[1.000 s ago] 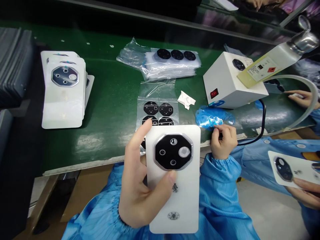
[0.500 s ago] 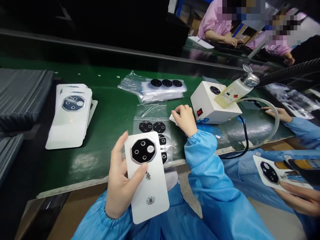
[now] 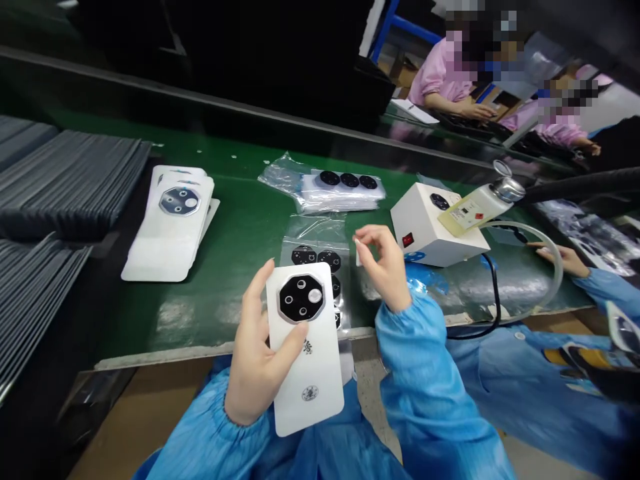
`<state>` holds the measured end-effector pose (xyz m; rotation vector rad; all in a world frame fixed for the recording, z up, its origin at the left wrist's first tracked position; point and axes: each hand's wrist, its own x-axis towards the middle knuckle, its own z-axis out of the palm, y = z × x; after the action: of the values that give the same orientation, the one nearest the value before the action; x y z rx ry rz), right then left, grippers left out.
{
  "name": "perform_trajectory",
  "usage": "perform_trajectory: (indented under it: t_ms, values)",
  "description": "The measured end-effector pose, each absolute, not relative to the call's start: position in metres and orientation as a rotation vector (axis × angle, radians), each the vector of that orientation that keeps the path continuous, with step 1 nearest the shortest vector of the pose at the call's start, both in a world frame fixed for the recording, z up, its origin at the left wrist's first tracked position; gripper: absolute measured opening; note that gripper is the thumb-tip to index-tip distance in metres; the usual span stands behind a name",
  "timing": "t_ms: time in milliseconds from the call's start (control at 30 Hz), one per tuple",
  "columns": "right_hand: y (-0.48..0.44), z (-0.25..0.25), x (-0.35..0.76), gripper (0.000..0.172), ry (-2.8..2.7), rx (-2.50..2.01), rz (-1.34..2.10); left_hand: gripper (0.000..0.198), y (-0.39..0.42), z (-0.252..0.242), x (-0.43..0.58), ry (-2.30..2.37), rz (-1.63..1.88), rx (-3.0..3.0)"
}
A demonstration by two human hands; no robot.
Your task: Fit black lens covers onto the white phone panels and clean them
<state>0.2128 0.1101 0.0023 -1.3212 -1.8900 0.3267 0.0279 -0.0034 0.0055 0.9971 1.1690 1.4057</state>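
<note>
My left hand (image 3: 260, 360) grips a white phone back cover (image 3: 320, 373) by its left side, thumb on its face just below the black octagonal camera plate (image 3: 301, 298). To the right, my right hand (image 3: 385, 267) pinches a small white piece (image 3: 358, 253), perhaps cloth or paper, above the bench. Partly hidden behind the cover lies a clear plastic sheet (image 3: 347, 293) with several black octagonal camera plates (image 3: 329, 261). At left, several white phone back covers (image 3: 167, 247) are stacked, their camera plates showing silvery.
Farther back lies a plastic-wrapped pack (image 3: 345, 197) with round black pieces. A white box (image 3: 425, 227) with a red switch carries a tilted bottle (image 3: 480, 207). Dark sheets (image 3: 70, 180) fill racks at left. A co-worker's hand (image 3: 560, 259) is at right; people in pink sit beyond.
My right hand has lifted off the bench with the white piece between its fingers. The camera view has shifted left. The co-worker's phone cover at right has moved mostly out of view.
</note>
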Motion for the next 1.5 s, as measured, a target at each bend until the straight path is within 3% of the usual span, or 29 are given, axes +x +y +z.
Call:
perform_trajectory:
  t_ms: [167,333,667,1500]
  values:
    - [0.043,0.025,0.191,0.011,-1.953,-1.017,0.508,0.076,-0.005,-0.005,0.028,1.353,1.494,1.299]
    - [0.02,0.032,0.175,0.022,-2.005,-0.921,0.443,0.075,-0.008,0.0,0.029,1.42,1.506,1.645]
    - [0.011,0.035,0.167,0.02,-2.063,-0.967,0.315,0.08,-0.015,-0.001,0.03,1.335,1.505,1.495]
    - [0.008,0.033,0.168,0.013,-2.156,-1.056,0.042,0.088,-0.019,-0.001,0.036,1.39,1.449,1.777]
